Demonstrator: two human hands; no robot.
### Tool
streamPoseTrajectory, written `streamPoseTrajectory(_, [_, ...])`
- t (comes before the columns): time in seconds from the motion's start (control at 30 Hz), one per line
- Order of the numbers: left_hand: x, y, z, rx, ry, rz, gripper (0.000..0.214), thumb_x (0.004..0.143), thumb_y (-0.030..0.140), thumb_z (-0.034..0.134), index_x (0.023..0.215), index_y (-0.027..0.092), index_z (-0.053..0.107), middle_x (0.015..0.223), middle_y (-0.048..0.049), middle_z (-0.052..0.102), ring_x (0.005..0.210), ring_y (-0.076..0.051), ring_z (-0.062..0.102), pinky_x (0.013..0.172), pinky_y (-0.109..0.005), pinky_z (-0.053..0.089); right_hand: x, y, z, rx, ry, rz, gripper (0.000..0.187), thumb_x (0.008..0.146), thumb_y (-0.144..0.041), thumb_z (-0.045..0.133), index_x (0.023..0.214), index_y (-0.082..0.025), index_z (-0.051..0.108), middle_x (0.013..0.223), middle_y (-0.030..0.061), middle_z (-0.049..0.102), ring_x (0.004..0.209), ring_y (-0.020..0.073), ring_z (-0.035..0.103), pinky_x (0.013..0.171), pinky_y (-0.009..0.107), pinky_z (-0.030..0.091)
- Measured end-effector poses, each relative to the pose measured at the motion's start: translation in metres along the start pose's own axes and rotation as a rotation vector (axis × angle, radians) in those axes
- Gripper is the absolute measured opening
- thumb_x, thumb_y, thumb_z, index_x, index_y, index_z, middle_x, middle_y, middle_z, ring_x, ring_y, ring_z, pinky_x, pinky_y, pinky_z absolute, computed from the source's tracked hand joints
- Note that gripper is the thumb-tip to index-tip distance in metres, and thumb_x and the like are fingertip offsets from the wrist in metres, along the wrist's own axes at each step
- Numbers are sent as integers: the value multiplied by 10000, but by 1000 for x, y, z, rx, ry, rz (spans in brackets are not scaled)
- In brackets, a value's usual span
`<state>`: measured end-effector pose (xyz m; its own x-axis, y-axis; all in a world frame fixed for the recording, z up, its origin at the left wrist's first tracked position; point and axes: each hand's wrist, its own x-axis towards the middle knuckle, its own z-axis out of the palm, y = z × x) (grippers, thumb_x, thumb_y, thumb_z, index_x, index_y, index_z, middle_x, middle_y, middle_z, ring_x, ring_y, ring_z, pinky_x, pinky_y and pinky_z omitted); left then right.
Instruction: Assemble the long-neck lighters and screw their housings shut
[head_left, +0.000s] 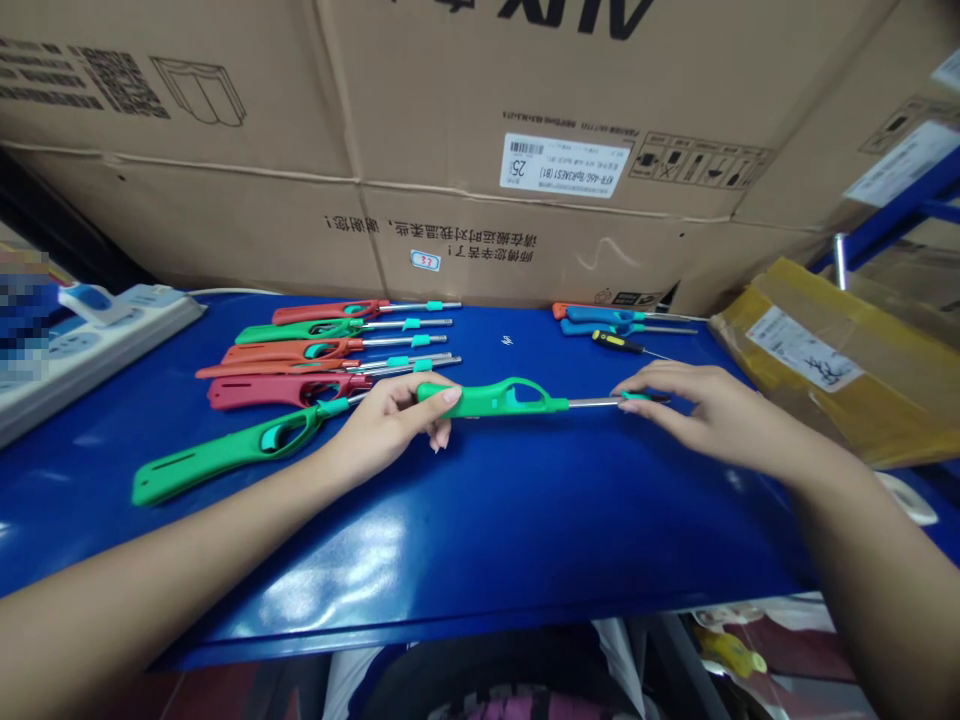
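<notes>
A green gas lighter [495, 398] with a long metal tube is held level above the blue table. My left hand [401, 415] is closed round its handle end. At the tube's tip, my right hand [667, 400] pinches a small teal piece [636, 396], with a dark pointed bit sticking out past the fingers; I cannot tell what that bit is. Beside my left forearm lies another green lighter [217, 460]. Behind it several red, orange and green lighters [292, 391] lie in a row, with teal pieces on their tubes.
At the back right lie orange and blue lighters [600, 322] and a yellow-black screwdriver [619, 342]. A large cardboard box [262, 210] stands along the back of the blue table [480, 540]. To the left is a white power strip [112, 330], to the right a yellow-taped package [840, 370].
</notes>
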<state>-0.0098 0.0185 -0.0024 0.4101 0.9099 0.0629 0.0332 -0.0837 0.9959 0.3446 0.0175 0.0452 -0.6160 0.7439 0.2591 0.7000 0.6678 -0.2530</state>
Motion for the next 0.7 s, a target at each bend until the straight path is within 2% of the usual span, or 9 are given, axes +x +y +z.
streamPoseTrajectory(0.1, [-2, 0, 2, 25, -52, -45, 352, 883, 495, 704, 884, 147, 648, 568, 24, 639, 494, -109, 574, 528, -226, 460, 7, -14, 9, 47, -24, -31, 202, 996, -312, 571, 1080, -216, 728, 1032, 71, 769, 948, 215, 716, 854, 381, 573])
streamPoseTrajectory(0.2, [-4, 2, 5, 21, -152, -111, 384, 885, 510, 692, 953, 134, 656, 585, 11, 653, 513, -120, 594, 525, -223, 468, 16, -29, 20, 99, -71, -103, 187, 992, -295, 597, 1093, -204, 725, 1000, 74, 762, 929, 207, 694, 836, 359, 559])
streamPoseTrajectory(0.3, [-6, 4, 7, 71, -224, -119, 367, 909, 483, 667, 982, 123, 676, 636, -1, 664, 503, -96, 538, 504, -207, 427, 22, -40, 29, 110, -54, -153, 183, 982, -291, 620, 1084, -179, 724, 987, 85, 757, 922, 213, 677, 826, 358, 552])
streamPoseTrajectory(0.43, [-5, 3, 6, 128, -184, -94, 355, 913, 462, 669, 1011, 122, 688, 752, -36, 712, 496, -63, 400, 453, -187, 294, 24, -40, 34, 58, -41, -161, 236, 996, -300, 598, 1153, -162, 708, 1055, 102, 758, 960, 225, 670, 874, 391, 549])
streamPoseTrajectory(0.57, [-4, -1, 5, 44, -157, -100, 375, 909, 479, 667, 992, 114, 687, 783, -58, 721, 511, -62, 388, 456, -187, 270, 22, -34, 35, -119, -54, -166, 253, 1016, -269, 543, 1146, -136, 713, 1029, 115, 763, 925, 249, 677, 860, 434, 551])
streamPoseTrajectory(0.7, [-7, -1, 8, -25, -155, -156, 367, 907, 466, 665, 919, 100, 697, 768, -70, 711, 484, -51, 361, 443, -194, 240, 21, -37, 37, -176, 75, -307, 239, 1011, -222, 527, 1081, -88, 712, 904, 127, 740, 809, 228, 637, 749, 370, 547])
